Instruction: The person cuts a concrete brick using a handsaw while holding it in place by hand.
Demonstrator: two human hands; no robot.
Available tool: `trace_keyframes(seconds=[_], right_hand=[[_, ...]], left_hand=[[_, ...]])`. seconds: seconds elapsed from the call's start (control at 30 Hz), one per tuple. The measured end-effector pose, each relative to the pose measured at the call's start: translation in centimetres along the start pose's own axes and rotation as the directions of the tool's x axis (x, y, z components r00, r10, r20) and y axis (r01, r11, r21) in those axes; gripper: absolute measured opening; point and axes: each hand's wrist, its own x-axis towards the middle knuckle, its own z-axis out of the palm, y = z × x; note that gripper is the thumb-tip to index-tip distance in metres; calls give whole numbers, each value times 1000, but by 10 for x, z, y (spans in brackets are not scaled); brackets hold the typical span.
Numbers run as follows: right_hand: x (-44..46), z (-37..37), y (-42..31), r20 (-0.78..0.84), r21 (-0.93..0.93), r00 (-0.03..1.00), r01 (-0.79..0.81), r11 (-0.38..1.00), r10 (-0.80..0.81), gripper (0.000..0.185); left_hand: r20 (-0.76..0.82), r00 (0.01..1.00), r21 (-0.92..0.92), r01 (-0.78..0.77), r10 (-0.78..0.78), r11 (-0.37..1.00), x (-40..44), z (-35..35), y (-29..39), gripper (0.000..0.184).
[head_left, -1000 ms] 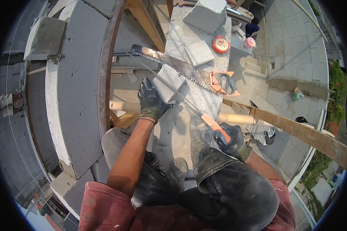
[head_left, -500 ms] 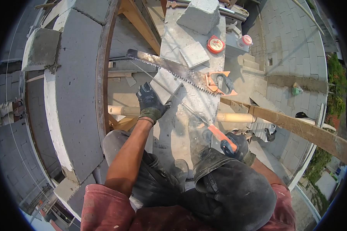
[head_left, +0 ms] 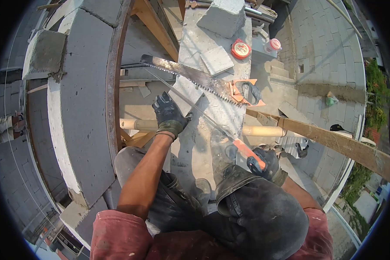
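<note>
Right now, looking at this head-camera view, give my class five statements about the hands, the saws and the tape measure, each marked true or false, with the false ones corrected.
1. The right hand grips a saw by its orange handle. True.
2. The left hand is bare. False: it wears a dark glove.
3. The gripped saw's blade crosses the small block. True.
4. The second saw is in the left hand. False: it lies across the work surface, gripped by neither hand.
5. The tape measure is blue. False: it is red.
</note>
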Motion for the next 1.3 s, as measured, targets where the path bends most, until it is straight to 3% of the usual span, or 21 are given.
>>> trace_keyframes(seconds=[0.07, 0.2, 0.23, 0.33, 0.37, 0.43, 0.57, 0.67, 0.7, 0.77, 0.83, 0.87, 0.93, 1.03, 1.13, 1.17, 1.23, 1.27, 1.3], right_hand=[[37, 7, -14, -38, 97, 999, 16, 995, -12, 14], [42, 8, -25, -89, 117, 996, 40, 992, -30, 14], [30, 4, -18, -23, 141, 996, -80, 987, 85, 13], [-22, 3, 16, 60, 245, 986, -165, 956, 155, 13], [-36, 2, 25, 20, 98, 999, -38, 995, 36, 12], [-30, -5, 13, 9, -23, 1000, -2, 1000, 2, 10], [29, 7, -12, -103, 40, 988, 123, 992, -119, 10], [22, 27, 5, -179, 175, 983, 67, 982, -35, 10], [4, 31, 23, -108, 284, 993, -19, 959, 52, 10], [-13, 7, 10, -54, 270, 994, -77, 960, 95, 10], [-26, -1, 17, -42, 172, 999, -5, 985, 13, 15], [-32, -6, 18, -28, 69, 998, 61, 996, -59, 20], [12, -14, -17, -26, 109, 999, 45, 993, -42, 16], [39, 14, -4, -107, 112, 990, 99, 989, -87, 11], [39, 16, -5, -166, -24, 971, 169, 985, -170, 9], [35, 19, 2, -187, 26, 971, 155, 988, -147, 10], [31, 16, 1, -190, 63, 977, 113, 992, -99, 15], [27, 17, 1, -137, 163, 990, -6, 987, 28, 15], [26, 23, 5, -154, 177, 988, 42, 983, -15, 14]], left_hand=[[-2, 1000, 9, 7, -7, 1000, 0, 1, -1, 125], [21, 1000, 64, 18, -19, 998, -6, 3, -1, 125], [5, 1000, 90, 11, -11, 996, 0, 0, 2, 125], [47, 999, 95, 11, -16, 995, 4, 0, -2, 127], [49, 999, 98, 6, -11, 995, 5, 1, -3, 127], [14, 1000, 150, -1, -1, 989, 3, 2, -1, 127], [-2, 1000, 201, -5, 6, 980, -1, -1, 5, 127], [13, 1000, 205, -5, 3, 979, -4, 0, 2, 127], [20, 1000, 184, -10, 6, 983, -1, -1, 3, 126], [25, 1000, 170, -9, 5, 985, 4, 3, -1, 125], [-173, 983, 157, -38, 66, 987, 4, 16, -4, 115], [-170, 983, 156, -37, 64, 987, 3, 18, -5, 115], [-105, 993, 105, -37, 48, 994, 3, 13, -4, 117], [-150, 988, 124, -18, 36, 992, 1, 13, -3, 118], [-128, 991, 142, -8, 26, 990, 1, 14, -1, 119], [-140, 990, 125, 7, 11, 992, 4, 12, 0, 119], [17, 1000, 173, 10, -13, 985, 4, -1, 0, 121], [11, 999, 148, 45, -47, 988, 4, -5, -3, 121], [49, 999, 128, 15, -21, 992, 6, -9, -5, 121]])
